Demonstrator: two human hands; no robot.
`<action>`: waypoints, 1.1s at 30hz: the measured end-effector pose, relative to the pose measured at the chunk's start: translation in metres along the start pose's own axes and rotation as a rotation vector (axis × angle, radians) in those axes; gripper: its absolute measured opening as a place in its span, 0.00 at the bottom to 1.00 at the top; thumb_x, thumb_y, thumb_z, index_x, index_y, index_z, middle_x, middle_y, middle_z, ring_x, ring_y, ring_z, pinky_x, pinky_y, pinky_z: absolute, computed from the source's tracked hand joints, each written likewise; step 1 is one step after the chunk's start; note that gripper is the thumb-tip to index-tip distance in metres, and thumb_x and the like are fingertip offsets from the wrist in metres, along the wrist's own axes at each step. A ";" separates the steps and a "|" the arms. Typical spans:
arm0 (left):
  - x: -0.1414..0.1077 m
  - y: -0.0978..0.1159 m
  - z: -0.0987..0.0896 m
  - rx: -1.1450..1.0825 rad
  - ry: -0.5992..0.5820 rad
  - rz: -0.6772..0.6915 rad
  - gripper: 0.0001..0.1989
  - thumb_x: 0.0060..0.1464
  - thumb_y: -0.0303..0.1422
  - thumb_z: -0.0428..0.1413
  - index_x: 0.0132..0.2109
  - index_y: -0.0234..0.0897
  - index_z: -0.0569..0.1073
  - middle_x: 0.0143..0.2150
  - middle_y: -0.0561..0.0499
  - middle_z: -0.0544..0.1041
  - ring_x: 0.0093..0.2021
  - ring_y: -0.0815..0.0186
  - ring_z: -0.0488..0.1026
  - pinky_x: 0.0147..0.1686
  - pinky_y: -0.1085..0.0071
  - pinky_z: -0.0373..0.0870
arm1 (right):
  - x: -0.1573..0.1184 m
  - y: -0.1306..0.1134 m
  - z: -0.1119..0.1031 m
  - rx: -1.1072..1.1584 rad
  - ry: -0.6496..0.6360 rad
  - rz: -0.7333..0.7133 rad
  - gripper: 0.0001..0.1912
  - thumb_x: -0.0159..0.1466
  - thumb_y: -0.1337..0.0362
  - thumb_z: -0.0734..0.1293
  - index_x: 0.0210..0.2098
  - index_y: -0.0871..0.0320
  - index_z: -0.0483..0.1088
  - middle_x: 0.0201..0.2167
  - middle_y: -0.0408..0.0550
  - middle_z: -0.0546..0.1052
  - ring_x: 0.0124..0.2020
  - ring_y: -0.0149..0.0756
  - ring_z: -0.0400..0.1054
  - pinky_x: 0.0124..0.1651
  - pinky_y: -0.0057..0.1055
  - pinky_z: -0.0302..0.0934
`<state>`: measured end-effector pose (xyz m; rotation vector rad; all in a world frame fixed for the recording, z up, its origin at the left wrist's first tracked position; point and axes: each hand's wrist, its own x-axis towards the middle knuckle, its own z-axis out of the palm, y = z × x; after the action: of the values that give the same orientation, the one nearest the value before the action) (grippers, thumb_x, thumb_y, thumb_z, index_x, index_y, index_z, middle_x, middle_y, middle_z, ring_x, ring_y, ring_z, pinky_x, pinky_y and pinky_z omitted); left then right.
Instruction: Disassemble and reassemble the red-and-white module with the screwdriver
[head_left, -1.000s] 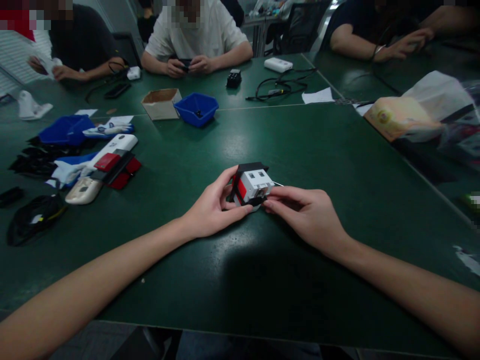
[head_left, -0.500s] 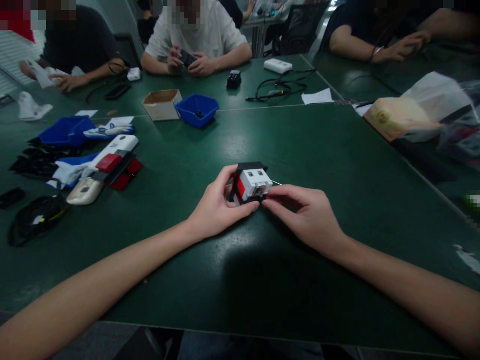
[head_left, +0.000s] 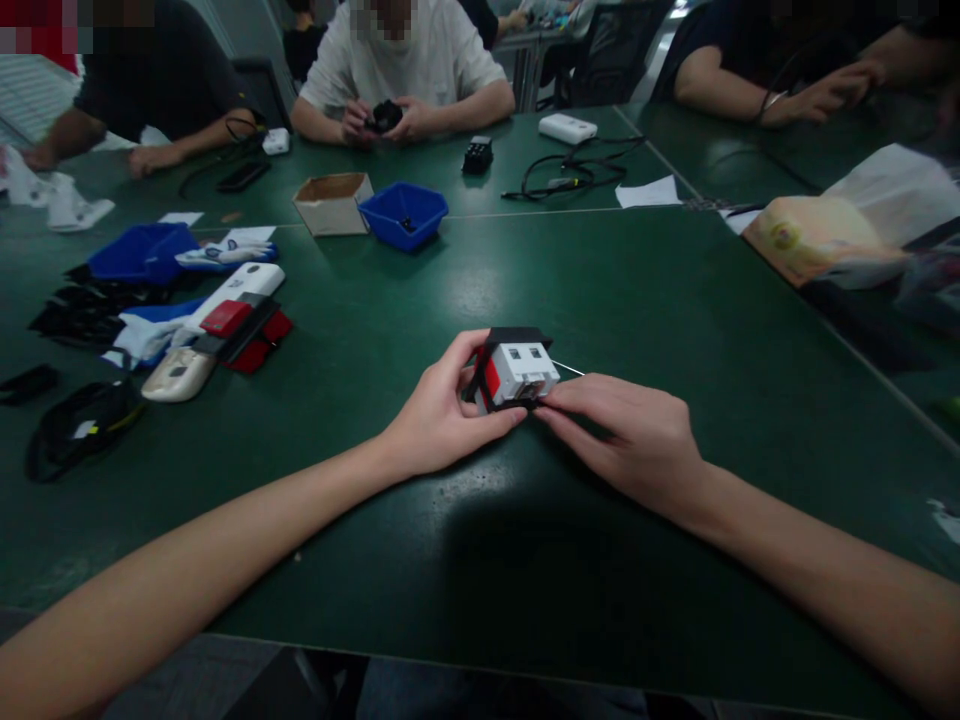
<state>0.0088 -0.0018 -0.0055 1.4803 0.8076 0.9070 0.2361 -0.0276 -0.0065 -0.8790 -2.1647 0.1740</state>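
Table [head_left: 600, 280]: coiled black cable [head_left: 82, 425] toward its left edge, red-and-black part [head_left: 247, 332] right of that. Left hand [head_left: 439, 415] grips a white-and-red block [head_left: 529, 368], inward of the near edge's middle; from where I stand, cannot tell whether it touches the tabletop. Right hand [head_left: 637, 430]: thumb and fingertips drawn together at the block's lower right; grip unclear. Judgement: hold steady left, work small with right fingertips, keep thin white strand [head_left: 568, 368] clear.
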 end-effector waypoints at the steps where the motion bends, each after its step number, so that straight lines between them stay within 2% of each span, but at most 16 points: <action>1: -0.001 0.000 0.000 0.009 -0.008 -0.004 0.35 0.53 0.36 0.71 0.62 0.41 0.63 0.58 0.41 0.76 0.57 0.49 0.77 0.36 0.70 0.83 | 0.000 0.000 0.000 -0.036 0.003 -0.040 0.07 0.71 0.67 0.68 0.42 0.51 0.80 0.40 0.47 0.86 0.38 0.41 0.83 0.43 0.37 0.78; 4: -0.004 -0.002 -0.001 0.055 -0.011 0.013 0.37 0.54 0.37 0.70 0.65 0.42 0.61 0.59 0.41 0.75 0.56 0.50 0.77 0.38 0.68 0.83 | -0.001 0.001 -0.001 -0.112 0.023 -0.125 0.06 0.71 0.68 0.68 0.43 0.53 0.79 0.39 0.48 0.86 0.37 0.40 0.83 0.44 0.35 0.77; 8: -0.007 -0.003 0.001 0.087 0.006 0.093 0.38 0.56 0.38 0.68 0.67 0.41 0.60 0.60 0.42 0.75 0.58 0.50 0.77 0.53 0.58 0.82 | -0.002 -0.003 -0.003 -0.143 0.064 -0.173 0.06 0.71 0.69 0.69 0.45 0.54 0.77 0.39 0.47 0.86 0.37 0.38 0.82 0.43 0.33 0.77; 10: -0.006 -0.003 0.003 0.069 -0.003 0.135 0.37 0.55 0.37 0.68 0.67 0.40 0.62 0.61 0.42 0.75 0.58 0.51 0.78 0.58 0.56 0.79 | -0.002 -0.005 -0.004 -0.130 0.086 -0.186 0.05 0.71 0.70 0.69 0.44 0.56 0.76 0.38 0.47 0.86 0.36 0.37 0.82 0.43 0.31 0.77; 13: -0.003 -0.002 0.003 0.006 -0.016 0.130 0.34 0.54 0.36 0.69 0.63 0.39 0.65 0.60 0.42 0.76 0.57 0.52 0.79 0.58 0.58 0.78 | -0.002 -0.004 -0.006 -0.130 0.058 -0.173 0.04 0.72 0.69 0.68 0.45 0.58 0.75 0.38 0.49 0.85 0.38 0.36 0.82 0.45 0.31 0.76; 16: 0.001 -0.002 0.001 -0.089 0.012 0.051 0.32 0.53 0.38 0.71 0.60 0.37 0.67 0.61 0.40 0.77 0.55 0.52 0.81 0.53 0.60 0.81 | 0.000 0.005 -0.012 -0.256 -0.064 -0.149 0.12 0.74 0.62 0.65 0.52 0.63 0.75 0.46 0.57 0.84 0.45 0.43 0.80 0.49 0.37 0.75; 19: 0.004 -0.004 -0.004 -0.166 0.079 -0.017 0.30 0.51 0.38 0.72 0.56 0.36 0.68 0.61 0.39 0.77 0.56 0.51 0.81 0.53 0.61 0.81 | -0.003 0.023 -0.024 -0.463 -0.235 -0.016 0.24 0.74 0.54 0.64 0.60 0.67 0.70 0.53 0.66 0.79 0.49 0.54 0.77 0.47 0.46 0.75; 22: 0.006 -0.007 -0.007 -0.267 0.128 -0.038 0.30 0.50 0.38 0.73 0.54 0.36 0.69 0.57 0.41 0.79 0.53 0.53 0.82 0.54 0.59 0.80 | -0.011 0.044 -0.037 -0.605 -0.382 0.178 0.29 0.73 0.49 0.62 0.61 0.67 0.70 0.45 0.66 0.80 0.41 0.57 0.77 0.36 0.49 0.74; 24: 0.007 -0.008 -0.008 -0.317 0.134 -0.054 0.30 0.49 0.38 0.73 0.54 0.36 0.70 0.56 0.42 0.79 0.50 0.54 0.83 0.55 0.57 0.80 | -0.017 0.057 -0.044 -0.546 -0.439 0.222 0.25 0.74 0.50 0.60 0.55 0.64 0.74 0.41 0.62 0.81 0.36 0.55 0.78 0.33 0.48 0.74; 28: 0.008 -0.006 -0.008 -0.335 0.141 -0.081 0.30 0.49 0.37 0.73 0.55 0.35 0.70 0.55 0.42 0.79 0.50 0.55 0.82 0.56 0.56 0.79 | -0.013 0.058 -0.052 -0.381 -0.385 0.143 0.19 0.76 0.55 0.59 0.46 0.60 0.77 0.39 0.56 0.80 0.32 0.46 0.77 0.32 0.42 0.73; 31: 0.009 -0.005 -0.008 -0.331 0.164 -0.089 0.30 0.48 0.37 0.73 0.54 0.35 0.71 0.55 0.43 0.79 0.50 0.55 0.82 0.56 0.56 0.79 | -0.001 0.038 -0.055 -0.313 -0.266 0.043 0.10 0.74 0.63 0.64 0.45 0.59 0.76 0.42 0.53 0.80 0.36 0.41 0.78 0.37 0.38 0.75; 33: 0.009 -0.005 -0.008 -0.319 0.170 -0.090 0.30 0.48 0.38 0.73 0.54 0.35 0.71 0.55 0.43 0.79 0.51 0.55 0.82 0.55 0.56 0.79 | 0.006 0.023 -0.056 -0.319 -0.135 -0.009 0.06 0.73 0.66 0.65 0.46 0.56 0.75 0.46 0.52 0.81 0.41 0.43 0.79 0.43 0.39 0.76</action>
<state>0.0061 0.0101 -0.0095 1.0929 0.8042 1.0499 0.2859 -0.0152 0.0269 -1.0597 -2.3617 -0.1243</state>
